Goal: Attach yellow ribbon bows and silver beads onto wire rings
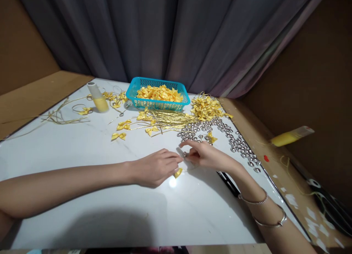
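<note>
My left hand (158,167) is closed in a pinch near the middle of the white table. A yellow ribbon bow (178,173) shows just below its fingertips, partly hidden by them. Facing it, almost touching, my right hand (202,154) has its thumb and fingers closed around a small silver bead (184,154), the index finger curved above. Any cord between the two hands is too fine to make out. Many loose silver beads (203,126) lie just beyond my right hand, with another yellow bow (212,137) among them.
A blue basket (158,104) of yellow bows stands at the back. Gold cords (172,119) and a heap of corded bows (207,106) lie before and beside it. A glue bottle (99,98) stands at left. Black scissors (330,210) and a yellow tube (291,136) are at right.
</note>
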A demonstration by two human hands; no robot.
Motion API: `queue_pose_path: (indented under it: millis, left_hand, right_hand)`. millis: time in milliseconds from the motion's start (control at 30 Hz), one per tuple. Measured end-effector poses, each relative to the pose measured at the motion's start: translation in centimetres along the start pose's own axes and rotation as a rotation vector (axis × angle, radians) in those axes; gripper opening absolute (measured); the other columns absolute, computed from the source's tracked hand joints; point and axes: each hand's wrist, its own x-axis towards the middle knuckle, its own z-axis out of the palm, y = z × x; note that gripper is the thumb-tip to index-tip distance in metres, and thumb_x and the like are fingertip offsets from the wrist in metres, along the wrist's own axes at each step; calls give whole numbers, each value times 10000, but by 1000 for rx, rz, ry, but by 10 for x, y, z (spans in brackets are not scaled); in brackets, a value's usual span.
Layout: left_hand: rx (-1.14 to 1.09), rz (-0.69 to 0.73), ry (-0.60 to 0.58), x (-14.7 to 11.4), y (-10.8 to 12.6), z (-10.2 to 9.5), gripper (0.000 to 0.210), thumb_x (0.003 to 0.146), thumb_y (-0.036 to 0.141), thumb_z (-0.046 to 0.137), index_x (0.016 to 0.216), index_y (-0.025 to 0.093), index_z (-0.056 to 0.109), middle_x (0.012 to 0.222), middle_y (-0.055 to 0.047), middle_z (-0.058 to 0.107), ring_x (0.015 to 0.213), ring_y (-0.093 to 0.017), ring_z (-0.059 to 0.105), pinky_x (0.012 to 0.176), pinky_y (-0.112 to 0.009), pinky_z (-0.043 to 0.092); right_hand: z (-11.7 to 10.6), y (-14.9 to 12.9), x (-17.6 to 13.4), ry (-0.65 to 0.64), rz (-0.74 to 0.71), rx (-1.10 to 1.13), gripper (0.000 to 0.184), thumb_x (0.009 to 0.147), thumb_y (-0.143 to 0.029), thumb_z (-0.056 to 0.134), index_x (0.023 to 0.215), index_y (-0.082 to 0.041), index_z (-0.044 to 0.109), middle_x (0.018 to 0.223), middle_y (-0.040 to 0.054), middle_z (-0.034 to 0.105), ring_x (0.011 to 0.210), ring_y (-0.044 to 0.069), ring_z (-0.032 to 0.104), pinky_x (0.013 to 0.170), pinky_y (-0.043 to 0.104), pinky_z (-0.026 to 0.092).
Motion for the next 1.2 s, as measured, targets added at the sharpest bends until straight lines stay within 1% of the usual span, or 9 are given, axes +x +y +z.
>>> queue_pose_path:
  millis: [133,300,533,700,833,933,1000,1100,1200]
  left_hand:
    - [7,5,30,0,0,1,272,961,175,314,974,82,568,1171,-181,610,1138,-274,517,926,-397,431]
    - [7,6,37,0,1,-1,261,954,157,324,960,74,572,1154,-181,619,1121,-275,530,911,-394,438]
    - [13,-52,128,-1,0,0,243,952,147,339,1021,80,562,1132,-172,638,1134,-271,527,886,-404,448]
    - [43,-56,206,0,-2,2,229,964,149,365,1017,83,578,1059,-140,669,1080,-254,547,841,-365,449]
    - [110,-116,296,-1,-4,-1,227,969,216,415,985,133,625,900,-79,692,884,-217,555,760,-333,439]
    - [102,-153,308,-3,-6,-1,239,964,233,434,957,127,647,806,-70,676,763,-191,537,702,-304,437]
    - [80,-163,314,-4,-7,-1,251,964,242,434,944,119,652,773,-69,670,734,-185,543,678,-293,440]
    - [40,-188,330,-5,-8,1,253,962,249,438,942,113,649,775,-71,674,735,-187,566,663,-291,453]
    - [-27,-223,349,-6,-9,2,253,965,247,429,947,113,643,791,-72,679,744,-183,580,668,-286,472]
  right_hand:
    - [8,5,4,1,-7,-28,310,732,-71,453,1014,-136,563,570,-29,583,496,99,420,558,221,333]
    - [9,7,5,2,-9,-72,185,740,-66,454,853,-164,563,521,-53,500,477,90,389,536,208,298]
    - [5,6,2,-12,37,-218,229,734,-16,428,789,-190,566,515,-56,389,485,96,340,509,223,206]
    - [-2,13,0,32,87,-190,204,711,-15,446,737,-186,554,531,-42,447,512,104,383,521,219,240]
    - [-15,17,-4,103,131,-144,106,744,-109,492,698,-180,557,565,-22,513,539,114,441,536,219,303]
    - [-25,16,-9,189,151,-126,100,777,-194,505,694,-179,559,573,-14,520,545,120,456,539,230,327]
    - [-32,14,-13,292,157,-62,165,806,-288,523,688,-178,559,577,-10,517,538,120,458,530,238,341]
    - [-41,8,-21,518,167,165,262,774,-412,619,673,-172,583,570,-7,531,495,105,453,477,237,339]
    - [-48,2,-28,781,183,407,251,710,-406,716,692,-175,620,553,-15,553,426,75,391,401,230,271]
